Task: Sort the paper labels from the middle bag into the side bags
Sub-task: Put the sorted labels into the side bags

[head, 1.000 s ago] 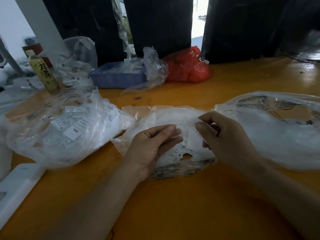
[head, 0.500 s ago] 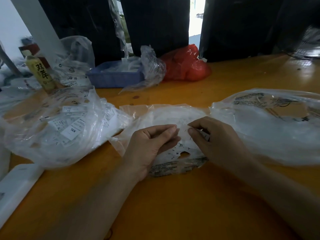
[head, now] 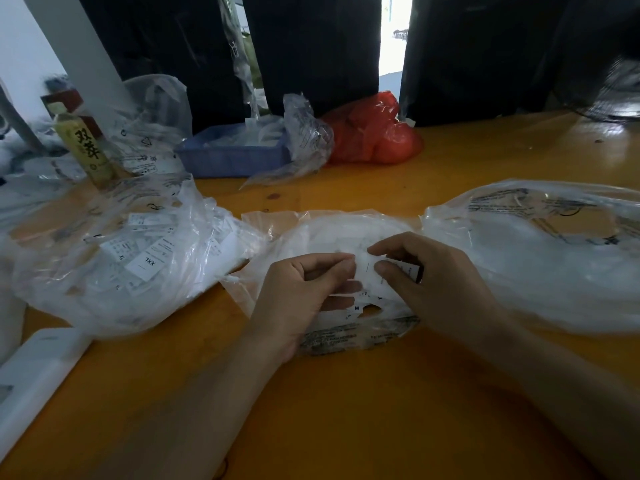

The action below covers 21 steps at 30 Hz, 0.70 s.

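Orange table [head: 346, 410], hands [head: 363, 282] w/ labels [head: 372, 271]

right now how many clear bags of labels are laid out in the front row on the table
3. The left bag sits beside the bottle, the middle bag lies under both hands, and the right bag lies at the right edge. More clear bags lie further back.

Blown-out backlight, soft wide-angle edges

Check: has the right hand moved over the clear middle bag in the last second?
Yes. The right hand has shifted left across the clear middle bag, closing on the left hand.
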Motion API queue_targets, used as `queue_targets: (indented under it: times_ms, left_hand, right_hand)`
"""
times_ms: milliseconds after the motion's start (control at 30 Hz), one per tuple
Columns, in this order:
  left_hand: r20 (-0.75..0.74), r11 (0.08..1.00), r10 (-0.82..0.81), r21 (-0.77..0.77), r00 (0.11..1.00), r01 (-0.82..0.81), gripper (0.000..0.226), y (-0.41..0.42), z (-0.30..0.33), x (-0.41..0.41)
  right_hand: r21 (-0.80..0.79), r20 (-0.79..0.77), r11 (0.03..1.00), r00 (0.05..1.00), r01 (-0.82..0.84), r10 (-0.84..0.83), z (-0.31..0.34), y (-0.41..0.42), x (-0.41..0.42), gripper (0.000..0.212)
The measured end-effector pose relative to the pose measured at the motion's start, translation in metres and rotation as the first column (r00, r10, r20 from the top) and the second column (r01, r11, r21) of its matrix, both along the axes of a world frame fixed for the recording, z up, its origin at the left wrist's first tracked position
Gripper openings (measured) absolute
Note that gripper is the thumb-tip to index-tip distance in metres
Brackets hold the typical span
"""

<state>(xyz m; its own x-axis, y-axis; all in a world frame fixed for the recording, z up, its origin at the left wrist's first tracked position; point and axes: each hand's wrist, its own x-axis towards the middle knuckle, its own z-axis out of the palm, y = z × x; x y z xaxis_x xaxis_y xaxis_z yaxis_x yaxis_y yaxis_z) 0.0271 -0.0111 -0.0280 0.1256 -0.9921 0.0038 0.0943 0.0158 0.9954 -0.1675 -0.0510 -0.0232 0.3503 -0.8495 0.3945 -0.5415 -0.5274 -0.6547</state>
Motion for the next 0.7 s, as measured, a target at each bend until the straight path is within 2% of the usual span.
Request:
queue_targets:
  times_ms: [100, 233, 367, 567, 700]
  left_hand:
    - [-0.009, 1.0, -0.018, 0.01, 1.0, 0.019, 0.019, 0.0, -0.0012, -0.0001]
    - [-0.056, 0.999, 0.041, 0.022, 0.998, -0.04, 0.007, -0.0034, -0.0032, 0.0014]
    - [-0.105, 0.998, 0.057, 0.034, 0.993, -0.054, 0.007, -0.0043, -0.0017, 0.0029]
    - [-0.032, 1.0, -0.025, 0.017, 0.999, 0.026, 0.018, -0.0014, -0.0003, 0.0004]
    - [0.007, 0.998, -0.053, 0.016, 0.999, 0.053, 0.022, 0.0001, -0.0012, 0.0011]
  right_hand:
    - [-0.025, -0.005, 0.999, 1.0, -0.019, 0.019, -0.0004, 0.0008, 0.0004, 0.022]
    - [-0.04, -0.007, 0.999, 1.0, -0.028, 0.028, -0.0009, 0.0006, 0.0006, 0.021]
    - [-0.051, -0.009, 0.998, 0.999, -0.032, 0.031, -0.0017, 0.0, 0.0002, 0.021]
    - [-0.053, -0.012, 0.998, 0.999, -0.034, 0.034, -0.0036, -0.0014, -0.0004, 0.021]
    - [-0.022, 0.058, 1.0, 0.998, 0.002, -0.001, -0.0044, -0.0014, 0.0004, 0.026]
